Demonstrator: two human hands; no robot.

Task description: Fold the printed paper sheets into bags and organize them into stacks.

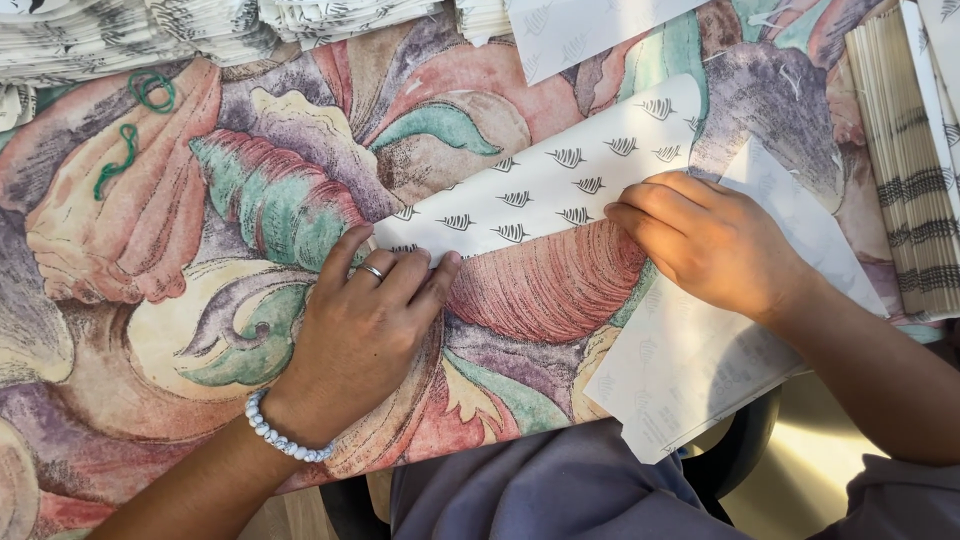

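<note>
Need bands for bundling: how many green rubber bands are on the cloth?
2: one looped green rubber band at the upper left, one twisted green rubber band just below it. More may be hidden under the paper stacks.

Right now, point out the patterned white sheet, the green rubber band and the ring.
patterned white sheet (560,185): head view, middle of the sheet's printed face.
green rubber band (152,91): head view, on the loop's band.
ring (372,271): head view, band on a left-hand finger.
</note>
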